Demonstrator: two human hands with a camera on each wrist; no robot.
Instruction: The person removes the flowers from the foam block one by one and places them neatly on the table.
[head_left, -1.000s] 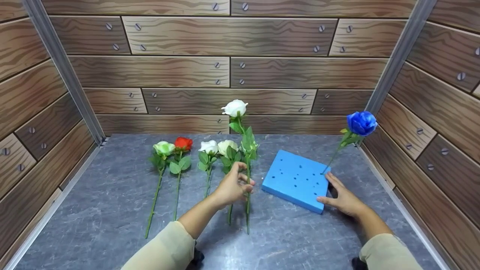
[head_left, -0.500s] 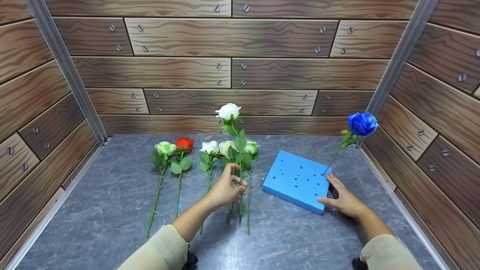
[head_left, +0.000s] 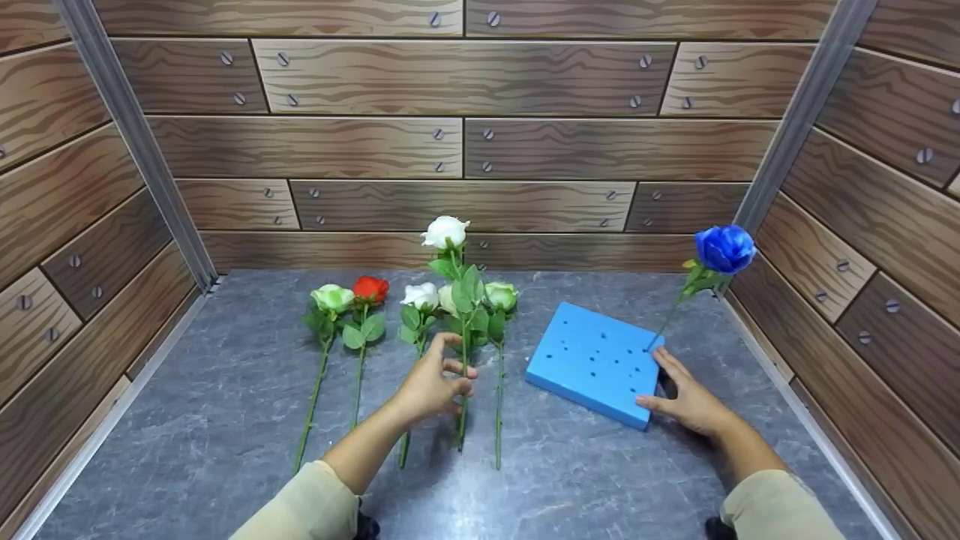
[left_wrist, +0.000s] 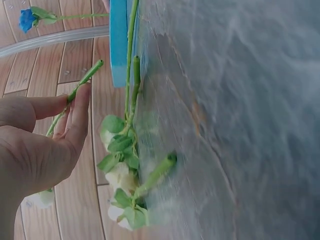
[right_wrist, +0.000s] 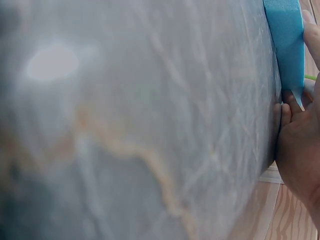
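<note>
My left hand (head_left: pixel 435 379) pinches the green stem of a white rose (head_left: pixel 445 232), which stands nearly upright in the head view. In the left wrist view the stem's lower end (left_wrist: pixel 91 71) sticks out past the fingertips, above the table. My right hand (head_left: pixel 691 403) grips the right side of a blue foam block (head_left: pixel 577 364) dotted with holes. Its thumb lies over the top edge and its index finger touches the corner. A blue rose (head_left: pixel 724 249) stands tilted in a hole by that corner.
Several artificial roses lie on the grey marbled table (head_left: pixel 202 420): a green-white one (head_left: pixel 332 298), a red one (head_left: pixel 370 289), a white one (head_left: pixel 420 295) and a pale green one (head_left: pixel 500 296). A cream rose is partly hidden behind the held one. Wood-patterned walls (head_left: pixel 360 142) enclose the table.
My left hand has moved left and slightly toward me with the white rose, whose bloom is lower in view. The right hand, foam block and blue rose have stayed in place.
</note>
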